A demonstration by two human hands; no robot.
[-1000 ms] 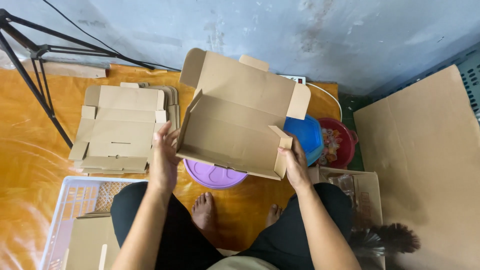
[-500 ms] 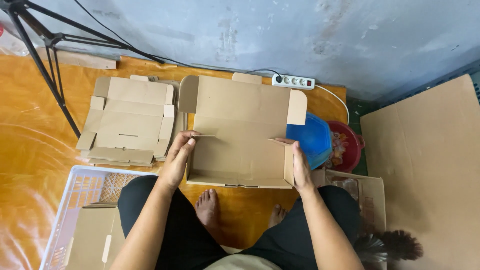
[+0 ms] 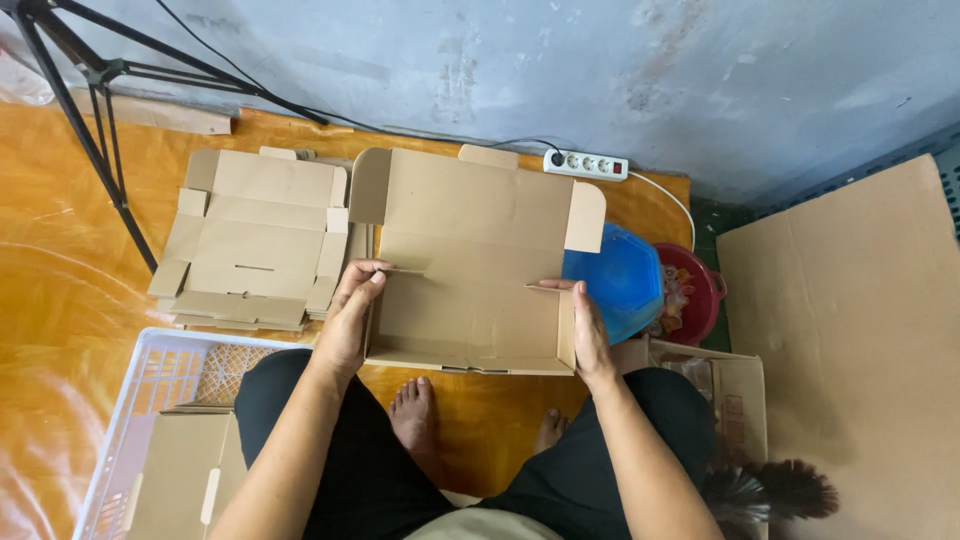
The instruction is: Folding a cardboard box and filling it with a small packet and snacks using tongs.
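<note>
I hold a flat die-cut brown cardboard box blank [image 3: 470,255] above my crossed legs. My left hand [image 3: 350,315] grips its left edge, with the fingers curled over the side flap. On the right edge, my right hand [image 3: 588,335] presses the side flap upward. The blank's lid part, with two corner tabs, points away from me toward the wall. A stack of the same flat blanks [image 3: 255,240] lies on the orange floor to the left.
A white plastic crate [image 3: 140,400] with folded cardboard stands at my left knee. A blue lid [image 3: 625,280] over a red bowl [image 3: 695,295] sits right, beside a small carton [image 3: 735,400] and a large cardboard sheet [image 3: 850,340]. Tripod legs [image 3: 90,120] and a power strip [image 3: 588,163] lie near the wall.
The blank was tilted up in the air a second ago; it now lies flatter and lower over my lap, with both hands shifted onto its side flaps.
</note>
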